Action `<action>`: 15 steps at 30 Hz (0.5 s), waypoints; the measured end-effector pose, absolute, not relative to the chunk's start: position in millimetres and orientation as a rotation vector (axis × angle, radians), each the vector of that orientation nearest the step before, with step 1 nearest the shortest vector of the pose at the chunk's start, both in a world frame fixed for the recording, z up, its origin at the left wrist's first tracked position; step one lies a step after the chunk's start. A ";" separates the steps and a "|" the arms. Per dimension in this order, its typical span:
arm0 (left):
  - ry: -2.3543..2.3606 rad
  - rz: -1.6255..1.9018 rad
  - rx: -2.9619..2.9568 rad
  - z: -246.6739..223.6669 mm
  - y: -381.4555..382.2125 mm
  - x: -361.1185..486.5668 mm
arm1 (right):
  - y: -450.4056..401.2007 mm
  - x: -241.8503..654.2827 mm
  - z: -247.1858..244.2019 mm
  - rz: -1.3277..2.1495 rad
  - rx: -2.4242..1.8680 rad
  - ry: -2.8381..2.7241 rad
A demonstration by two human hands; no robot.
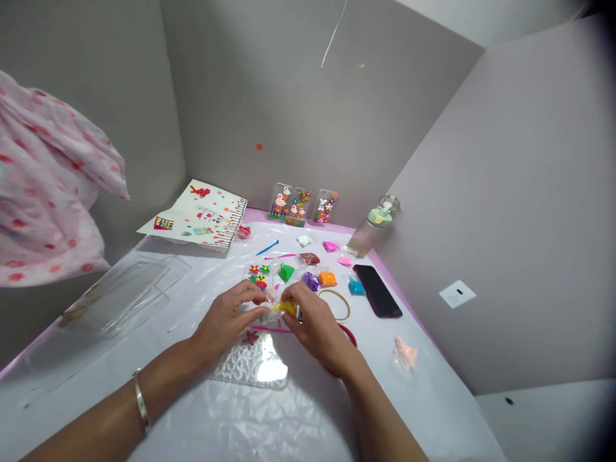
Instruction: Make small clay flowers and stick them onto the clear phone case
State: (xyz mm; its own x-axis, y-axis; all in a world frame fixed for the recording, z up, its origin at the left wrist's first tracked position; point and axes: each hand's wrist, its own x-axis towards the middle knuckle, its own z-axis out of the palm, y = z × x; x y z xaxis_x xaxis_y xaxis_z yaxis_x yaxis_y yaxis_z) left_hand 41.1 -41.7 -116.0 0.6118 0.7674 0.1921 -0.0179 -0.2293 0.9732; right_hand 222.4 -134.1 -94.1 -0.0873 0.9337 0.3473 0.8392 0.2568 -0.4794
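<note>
From here, my right fingers [301, 297] partly hide the yellow packet [287, 307] they pinch over the bench [202, 417]; my left fingers [248, 294] sit at its clear edge, gripping or not, I cannot tell.

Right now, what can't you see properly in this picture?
In the head view:
Yellow packet: partly hidden by the right hand.
Red curved thing: partly hidden by the same hand.
Pink spotted cloth: cut off by the left edge.
Small pictures on the white sheet: too blurred.
</note>
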 end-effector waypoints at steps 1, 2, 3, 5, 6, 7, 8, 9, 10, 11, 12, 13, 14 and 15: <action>0.631 0.820 1.663 -115.8 -41.3 40.7 | -134.1 222.0 -93.9 0.210 -1.612 -1.940; 0.631 0.813 1.673 -115.5 -41.3 40.4 | -134.2 221.6 -93.6 0.213 -1.621 -1.934; 0.630 0.808 1.682 -115.1 -41.6 40.1 | -134.1 221.2 -93.3 0.215 -1.626 -1.930; 0.630 0.805 1.702 -114.6 -43.2 39.8 | -133.9 220.2 -92.6 0.213 -1.621 -1.926; 0.632 0.808 1.707 -114.6 -44.3 39.8 | -133.7 219.6 -92.4 0.213 -1.612 -1.926; 0.634 0.804 1.708 -114.8 -45.3 39.8 | -133.6 219.1 -92.4 0.213 -1.605 -1.926; 0.634 0.796 1.707 -115.2 -46.2 39.9 | -133.4 218.6 -92.4 0.212 -1.598 -1.923; 0.633 0.790 1.713 -115.8 -46.6 40.1 | -133.2 218.1 -92.6 0.210 -1.593 -1.918; 0.631 0.796 1.735 -116.5 -46.6 40.3 | -133.1 217.7 -92.8 0.208 -1.590 -1.909; 0.631 0.818 1.778 -117.3 -45.9 40.4 | -133.1 217.2 -93.1 0.206 -1.587 -1.901; 0.633 0.853 1.837 -118.1 -44.6 40.5 | -133.0 216.8 -93.4 0.203 -1.581 -1.895; 0.637 0.895 1.906 -118.8 -42.9 40.5 | -133.0 216.4 -93.8 0.201 -1.572 -1.893; 0.643 0.933 1.973 -119.4 -41.0 40.4 | -132.9 216.0 -94.3 0.198 -1.564 -1.892; 0.646 0.957 2.027 -119.9 -39.1 40.3 | -132.9 215.5 -94.8 0.195 -1.558 -1.895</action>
